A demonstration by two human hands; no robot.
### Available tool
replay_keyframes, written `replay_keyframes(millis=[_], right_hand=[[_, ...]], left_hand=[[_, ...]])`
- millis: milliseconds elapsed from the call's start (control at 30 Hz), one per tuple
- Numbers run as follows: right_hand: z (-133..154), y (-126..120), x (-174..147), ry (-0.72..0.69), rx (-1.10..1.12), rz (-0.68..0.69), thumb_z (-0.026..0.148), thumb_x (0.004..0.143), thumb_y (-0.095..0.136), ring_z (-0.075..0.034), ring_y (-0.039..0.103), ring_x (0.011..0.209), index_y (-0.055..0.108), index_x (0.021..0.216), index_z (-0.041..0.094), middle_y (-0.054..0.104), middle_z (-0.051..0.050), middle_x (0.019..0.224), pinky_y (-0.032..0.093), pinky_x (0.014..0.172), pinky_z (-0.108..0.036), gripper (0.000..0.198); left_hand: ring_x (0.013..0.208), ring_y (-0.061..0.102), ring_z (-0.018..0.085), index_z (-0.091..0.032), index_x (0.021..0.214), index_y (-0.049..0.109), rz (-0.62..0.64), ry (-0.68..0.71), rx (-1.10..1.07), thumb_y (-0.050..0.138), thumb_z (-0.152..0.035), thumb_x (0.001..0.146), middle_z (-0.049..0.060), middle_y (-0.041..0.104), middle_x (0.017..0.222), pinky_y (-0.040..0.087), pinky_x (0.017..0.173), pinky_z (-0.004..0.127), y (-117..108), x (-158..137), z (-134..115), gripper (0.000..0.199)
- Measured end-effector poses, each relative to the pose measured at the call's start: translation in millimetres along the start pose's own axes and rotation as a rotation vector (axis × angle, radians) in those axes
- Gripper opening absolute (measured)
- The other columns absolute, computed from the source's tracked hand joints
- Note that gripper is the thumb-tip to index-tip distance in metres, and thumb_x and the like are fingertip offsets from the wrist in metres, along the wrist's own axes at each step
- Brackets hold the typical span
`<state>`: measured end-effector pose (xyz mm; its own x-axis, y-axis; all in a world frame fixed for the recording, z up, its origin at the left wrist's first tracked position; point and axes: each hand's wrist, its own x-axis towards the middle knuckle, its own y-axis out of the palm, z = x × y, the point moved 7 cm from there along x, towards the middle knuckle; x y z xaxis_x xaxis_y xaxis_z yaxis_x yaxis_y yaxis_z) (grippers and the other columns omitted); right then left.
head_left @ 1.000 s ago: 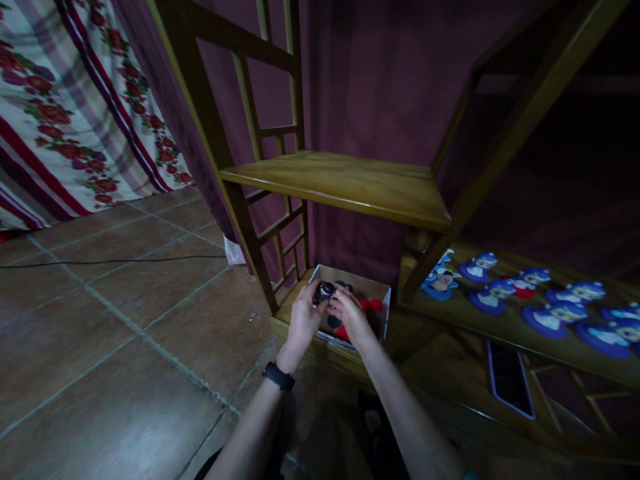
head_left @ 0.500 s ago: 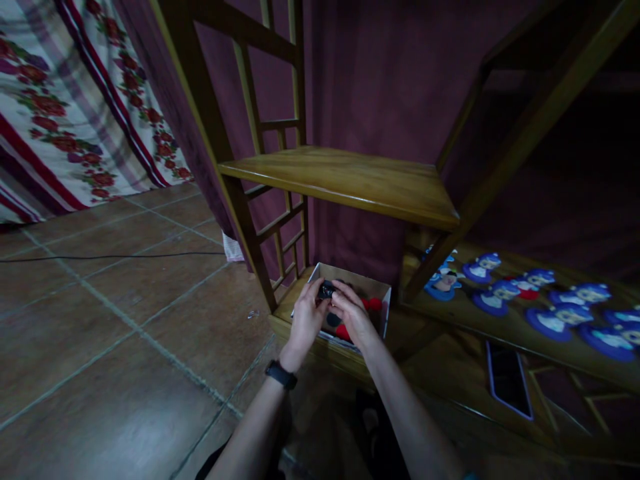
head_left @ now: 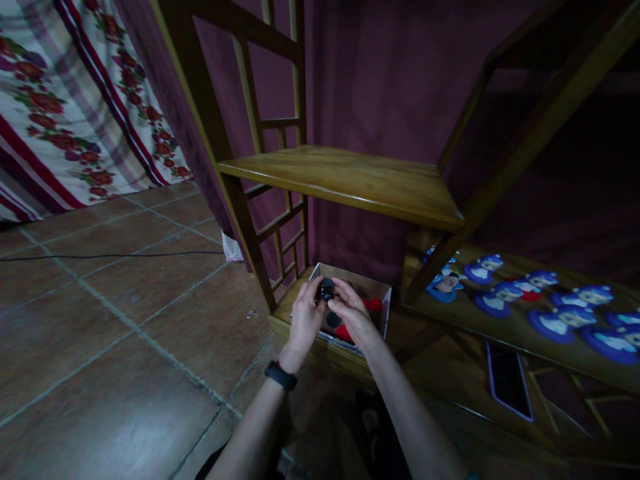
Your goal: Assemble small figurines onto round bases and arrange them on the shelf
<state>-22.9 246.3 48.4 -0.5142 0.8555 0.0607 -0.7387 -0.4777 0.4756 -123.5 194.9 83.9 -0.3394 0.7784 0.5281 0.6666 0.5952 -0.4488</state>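
Note:
Between my two hands is a small, glossy black object (head_left: 326, 291), too small and dark to name. My left hand (head_left: 306, 313) has its fingers closed on the object's left side, and a dark watch is on that wrist. My right hand (head_left: 351, 312) pinches it from the right. Both hands are over a shallow cardboard box (head_left: 381, 293) with pale walls. Inside the box lie several red pieces (head_left: 344, 332) and a dark round piece (head_left: 333, 320), partly covered by my hands.
A wooden shelf board (head_left: 345, 177) juts out above the box. To the right, several blue-and-white figurines (head_left: 500, 297) stand on a low wooden ledge, with a phone-like dark rectangle (head_left: 510, 380) below them. A black cable (head_left: 110, 256) crosses the tiled floor.
The small black object has turned between my fingers and shows more of its glossy side. My fingers have shifted slightly; the box and figurines stay where they were.

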Motion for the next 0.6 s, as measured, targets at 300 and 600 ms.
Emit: replay_keyframes(millis=[300,600], right_hand=[[-0.6,5.6,-2.6,0.057,0.102,0.046,0.033,0.072,0.064,-0.021,0.054,0.111,0.057,0.115,0.026,0.060,-0.004,0.119,0.042,0.094,-0.037,0.044],[-5.9,-1.9,-1.0,0.090,0.067,-0.007,0.027,0.065,0.069,-0.021,0.056,0.107,0.060,0.110,0.026,0.063,-0.003,0.112,0.045,0.089,-0.035,0.046]], left_hand=[[0.088,0.060,0.018,-0.021,0.117,0.054,-0.029,-0.112,-0.070,0.058,-0.018,0.075,0.007,0.059,0.109,0.050,0.077,0.032,3.4,0.7,20.7,0.042],[0.090,0.061,0.019,-0.020,0.117,0.056,-0.015,-0.151,-0.114,0.060,-0.017,0.072,0.009,0.060,0.109,0.049,0.079,0.033,7.8,0.4,28.3,0.046]])
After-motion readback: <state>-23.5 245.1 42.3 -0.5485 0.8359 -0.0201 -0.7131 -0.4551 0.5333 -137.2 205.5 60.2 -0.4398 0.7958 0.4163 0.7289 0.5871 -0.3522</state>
